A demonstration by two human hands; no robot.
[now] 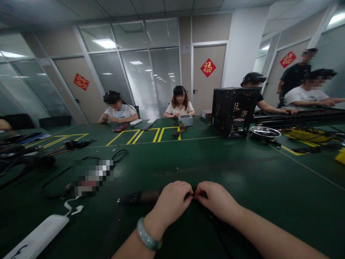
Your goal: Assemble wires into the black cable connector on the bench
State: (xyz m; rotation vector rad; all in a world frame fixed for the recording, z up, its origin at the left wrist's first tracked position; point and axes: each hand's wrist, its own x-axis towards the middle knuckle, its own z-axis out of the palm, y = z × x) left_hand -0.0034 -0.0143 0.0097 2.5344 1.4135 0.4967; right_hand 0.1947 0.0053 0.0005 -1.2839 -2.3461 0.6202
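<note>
A dark, cylindrical electric screwdriver [147, 196] lies on the green table, its small metal tip pointing left. My left hand [172, 198] rests over its right end, with thumb and fingers closed in a pinch there and a pale green bangle on the wrist. Facing it, my right hand [217, 199] also has its fingertips pinched together, almost touching the left ones. A dark bit shows between the fingertips, where the screwdriver meets its black cord [219, 232]. That cord runs beneath the right hand towards the front edge; the join itself is mostly hidden by my fingers.
A white power bank [40, 237] with a short white cable lies front left, beyond it a blurred-out item with black cable [120, 155]. A black computer case [233, 111] and a metal bowl [265, 133] stand at the right. Several people sit across the table [172, 158].
</note>
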